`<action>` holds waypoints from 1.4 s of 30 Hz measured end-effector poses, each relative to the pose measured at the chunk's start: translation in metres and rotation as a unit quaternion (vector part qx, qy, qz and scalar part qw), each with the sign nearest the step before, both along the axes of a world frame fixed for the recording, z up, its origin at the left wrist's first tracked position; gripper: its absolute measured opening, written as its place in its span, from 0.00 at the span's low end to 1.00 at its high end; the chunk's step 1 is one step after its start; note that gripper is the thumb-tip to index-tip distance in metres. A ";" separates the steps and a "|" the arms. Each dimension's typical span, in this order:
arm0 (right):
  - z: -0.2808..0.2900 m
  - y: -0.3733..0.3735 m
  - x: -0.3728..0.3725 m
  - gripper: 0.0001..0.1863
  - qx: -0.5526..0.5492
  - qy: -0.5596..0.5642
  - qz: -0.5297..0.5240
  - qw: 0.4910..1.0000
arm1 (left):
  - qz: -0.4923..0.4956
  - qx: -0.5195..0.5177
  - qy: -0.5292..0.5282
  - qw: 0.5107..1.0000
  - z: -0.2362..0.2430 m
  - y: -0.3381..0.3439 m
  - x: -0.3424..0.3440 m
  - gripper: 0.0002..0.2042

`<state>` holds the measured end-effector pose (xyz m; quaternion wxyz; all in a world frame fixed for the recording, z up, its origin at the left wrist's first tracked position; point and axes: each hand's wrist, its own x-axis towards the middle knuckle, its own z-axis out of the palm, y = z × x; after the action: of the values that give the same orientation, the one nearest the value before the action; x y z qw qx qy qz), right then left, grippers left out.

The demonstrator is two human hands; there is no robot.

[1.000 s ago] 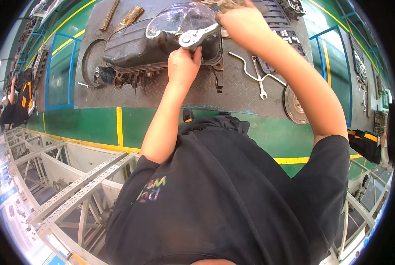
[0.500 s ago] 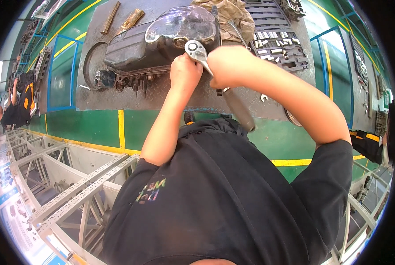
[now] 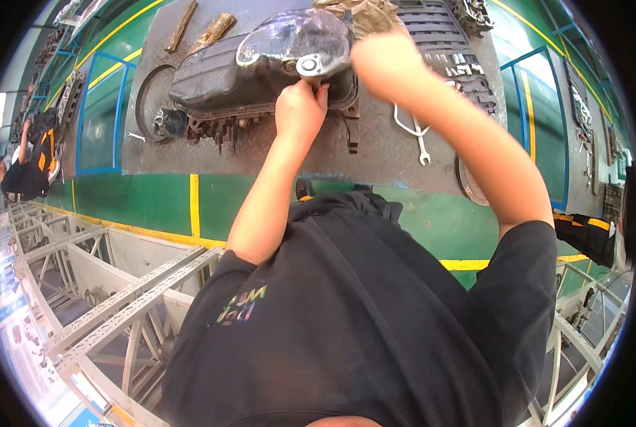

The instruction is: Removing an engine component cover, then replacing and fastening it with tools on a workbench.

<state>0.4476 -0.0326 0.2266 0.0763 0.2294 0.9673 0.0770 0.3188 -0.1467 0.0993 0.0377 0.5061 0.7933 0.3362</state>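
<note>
- Step, as I judge it: working a fastener on the engine (image 3: 261,71); my left hand (image 3: 300,110) is closed at the engine's near edge, fingers curled just under a round silver ratchet head (image 3: 309,65); whether it grips the tool's handle I cannot tell
- My right hand (image 3: 378,60) is blurred, raised over the engine's right end; open or closed, cannot tell
- Engine lies on its side, mid-table, dark and oily, shiny cover on top
- Next move likely calls for steadying the head square on the bolt; slip risk on greasy metal
- Table (image 3: 382,156): grey tread plate; wrenches (image 3: 414,135) right of the engine, socket tray (image 3: 467,71) behind them, metal disc (image 3: 147,99) left
- Room: green floor (image 3: 154,199) with yellow lines, steel frames lower left, another person (image 3: 29,160) far left
</note>
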 end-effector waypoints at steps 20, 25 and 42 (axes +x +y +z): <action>0.007 -0.036 0.000 0.11 -0.236 -0.045 -0.014 0.971 | -0.022 0.016 -0.031 0.999 -0.008 -0.010 0.003 0.10; -0.036 0.029 0.004 0.07 0.021 0.184 0.016 0.983 | 0.003 0.000 -0.032 0.999 0.008 0.000 0.006 0.10; 0.005 0.008 -0.004 0.07 -0.066 0.031 0.013 0.997 | -0.009 0.003 -0.031 0.999 -0.006 -0.003 0.002 0.10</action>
<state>0.4439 -0.0242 0.2314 0.0604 0.2137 0.9750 0.0067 0.3212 -0.1494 0.0936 0.0634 0.5028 0.7862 0.3536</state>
